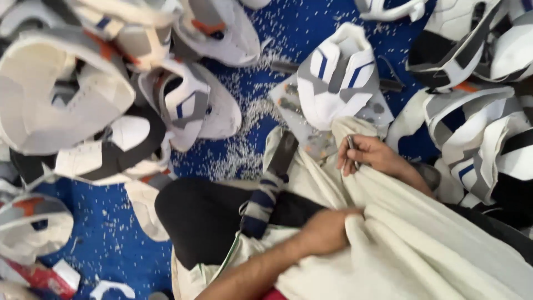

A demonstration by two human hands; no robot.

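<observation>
Head view: cream cloth [422, 244] is draped over the lap, bunched under the left hand [325, 230], fingers curled closed on a fold. Right hand [372, 155] is closed around a thin metal tool [351, 147] at the cloth's upper edge. One white-grey shoe upper [337, 78] lies on a board [288, 105] just beyond. Many similar uppers [183, 100] are heaped on the blue floor [111, 239] among white trimmings; which are finished cannot be told.

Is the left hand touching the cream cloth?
Touching. The head view shows the left hand pressed onto the cream cloth, its fingers curled into a fold with no gap.
</observation>
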